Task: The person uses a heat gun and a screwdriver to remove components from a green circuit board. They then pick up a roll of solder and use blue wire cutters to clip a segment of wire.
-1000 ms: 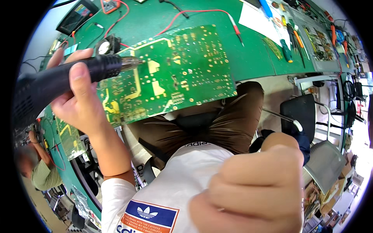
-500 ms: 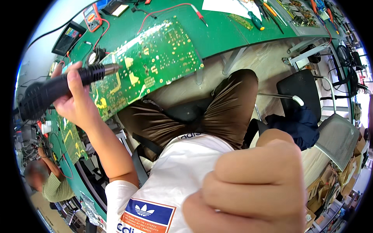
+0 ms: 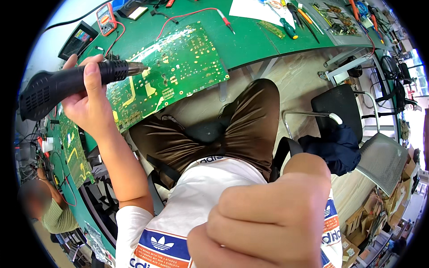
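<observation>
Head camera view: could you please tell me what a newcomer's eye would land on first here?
Most striking is the right hand, a closed fist filling the lower middle, very close to the camera. At upper left, the left hand grips a black hot-air gun, its metal nozzle at a large green circuit board that overhangs the green workbench, above the person's brown trousers.

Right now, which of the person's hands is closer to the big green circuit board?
The left hand. It holds a black hot air gun whose nozzle reaches the green circuit board. The right hand is a closed fist near the camera, far from the board.
</observation>
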`<action>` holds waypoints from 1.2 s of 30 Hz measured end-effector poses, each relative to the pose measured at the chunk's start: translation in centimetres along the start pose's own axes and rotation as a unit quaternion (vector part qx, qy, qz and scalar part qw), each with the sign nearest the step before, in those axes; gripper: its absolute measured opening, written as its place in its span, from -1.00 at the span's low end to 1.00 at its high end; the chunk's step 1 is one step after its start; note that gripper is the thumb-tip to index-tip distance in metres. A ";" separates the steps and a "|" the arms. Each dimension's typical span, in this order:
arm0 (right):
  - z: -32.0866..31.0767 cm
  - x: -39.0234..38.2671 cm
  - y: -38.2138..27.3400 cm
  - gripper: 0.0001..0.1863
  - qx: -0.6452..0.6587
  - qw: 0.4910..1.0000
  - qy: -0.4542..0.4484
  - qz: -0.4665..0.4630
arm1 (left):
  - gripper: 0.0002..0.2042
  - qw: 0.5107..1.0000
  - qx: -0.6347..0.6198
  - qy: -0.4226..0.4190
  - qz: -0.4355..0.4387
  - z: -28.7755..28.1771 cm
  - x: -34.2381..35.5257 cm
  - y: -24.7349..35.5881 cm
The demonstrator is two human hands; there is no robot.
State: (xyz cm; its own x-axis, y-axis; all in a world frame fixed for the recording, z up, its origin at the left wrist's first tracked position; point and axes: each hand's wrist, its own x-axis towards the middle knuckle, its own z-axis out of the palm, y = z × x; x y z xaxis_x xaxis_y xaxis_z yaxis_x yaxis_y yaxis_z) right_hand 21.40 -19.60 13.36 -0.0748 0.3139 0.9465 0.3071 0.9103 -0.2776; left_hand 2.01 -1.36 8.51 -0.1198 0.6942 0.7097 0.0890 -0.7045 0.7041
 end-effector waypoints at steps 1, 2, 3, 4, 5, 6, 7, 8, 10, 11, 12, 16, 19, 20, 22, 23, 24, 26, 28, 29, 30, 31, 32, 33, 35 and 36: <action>0.4 -0.1 0.0 -0.54 0.022 1.000 0.005 0.021 | -0.50 1.000 -0.007 -0.003 -0.003 -0.1 0.1 -0.2; -1.2 -0.8 -0.2 -0.67 -0.008 0.995 -0.093 0.036 | -0.50 1.000 -0.013 -0.005 -0.006 0.1 0.1 -0.5; -2.1 -0.5 0.7 -0.69 0.018 0.993 -0.111 -0.020 | -0.51 1.000 -0.010 -0.004 -0.009 -0.1 -0.1 -1.0; -3.1 1.1 1.9 -0.69 0.029 0.987 -0.131 -0.084 | -0.51 1.000 -0.017 -0.005 0.017 0.9 0.4 -1.5; -3.6 2.2 2.7 -0.67 0.038 0.977 -0.151 -0.148 | -0.51 0.999 -0.044 -0.008 -0.002 1.8 0.4 -2.1; -2.0 1.0 3.4 -0.65 0.072 0.979 -0.131 -0.141 | -0.51 1.000 -0.001 -0.007 -0.001 -0.7 -0.7 -1.7; -1.8 1.0 2.8 -0.63 0.050 0.981 -0.136 -0.128 | -0.52 1.000 -0.016 -0.018 -0.005 -0.5 -0.5 -1.8; -1.4 0.8 2.6 -0.61 0.028 0.983 -0.140 -0.115 | -0.52 1.000 -0.014 -0.009 0.002 -1.1 0.1 -1.7; 2.2 0.0 1.7 -0.67 -0.014 0.992 -0.066 -0.107 | -0.53 0.999 -0.035 -0.010 -0.002 -0.7 0.2 -1.7; 3.1 0.1 1.7 -0.69 -0.047 0.993 -0.033 -0.100 | -0.55 0.999 -0.035 -0.006 -0.009 -0.3 0.9 -2.0; 2.6 0.4 1.7 -0.71 -0.011 0.989 -0.108 -0.097 | -0.54 1.000 -0.013 -0.001 -0.004 -0.6 1.2 -2.1; 3.5 -0.3 3.2 -0.67 0.050 0.983 -0.124 -0.129 | -0.54 0.999 0.021 0.029 0.018 -2.1 1.3 -2.0; 3.9 -0.5 2.6 -0.65 0.050 0.990 -0.064 -0.111 | -0.55 0.999 0.014 0.036 0.015 -3.0 1.0 -2.2; 2.4 0.6 1.8 -0.65 0.020 0.992 -0.079 -0.099 | -0.55 1.000 -0.008 0.025 0.015 -1.4 1.7 -2.7; 2.2 0.0 2.3 -0.65 0.061 0.986 -0.109 -0.111 | -0.58 0.997 0.032 0.027 0.062 -3.5 1.0 -2.8; 2.0 0.3 2.5 -0.66 0.060 0.979 -0.152 -0.126 | -0.56 0.998 0.053 0.026 0.029 -4.2 1.0 -2.6; 1.9 0.4 2.5 -0.67 0.049 0.970 -0.191 -0.140 | -0.55 0.999 0.036 0.019 0.029 -3.8 0.9 -2.8; 2.6 0.4 1.6 -0.81 0.059 0.975 -0.207 -0.045 | -0.54 0.999 0.022 0.013 0.041 -3.9 1.1 -3.5; 3.5 0.8 1.6 -0.84 0.049 0.975 -0.216 -0.017 | -0.55 0.999 0.007 0.022 0.036 -3.9 0.8 -3.7; 4.1 0.9 2.0 -0.85 0.058 0.969 -0.236 -0.035 | -0.56 0.999 0.000 0.027 0.034 -4.0 0.7 -3.7; 4.7 1.4 2.1 -0.86 0.065 0.962 -0.260 -0.048 | -0.56 1.000 -0.002 0.024 0.011 -4.2 0.7 -3.3; 5.0 1.6 2.5 -0.87 0.066 0.955 -0.282 -0.062 | -0.56 0.999 0.000 0.032 0.000 -3.6 0.7 -3.4; 5.2 1.9 2.8 -0.87 0.067 0.947 -0.305 -0.076 | -0.55 1.000 -0.005 0.028 0.012 -3.3 0.8 -3.7; 5.6 1.8 3.1 -0.87 0.076 0.939 -0.322 -0.092 | -0.54 0.999 0.000 0.024 0.026 -3.5 0.8 -3.9; 5.8 0.9 3.2 -0.84 0.072 0.955 -0.272 -0.092 | -0.53 0.999 -0.007 0.027 0.019 -2.7 0.6 -4.1; 6.5 -0.1 3.3 -0.78 0.064 0.975 -0.198 -0.075 | -0.53 1.000 -0.002 0.026 0.013 -2.7 0.6 -4.0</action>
State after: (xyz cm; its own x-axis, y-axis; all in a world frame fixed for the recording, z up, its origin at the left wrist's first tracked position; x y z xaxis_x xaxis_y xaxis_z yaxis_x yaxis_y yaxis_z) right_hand 16.26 -14.85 11.29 -0.4787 0.2303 0.8472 0.1446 0.9725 -0.1827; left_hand -1.11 1.44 6.06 -0.1680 0.6674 0.7255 0.0895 -0.7226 0.6854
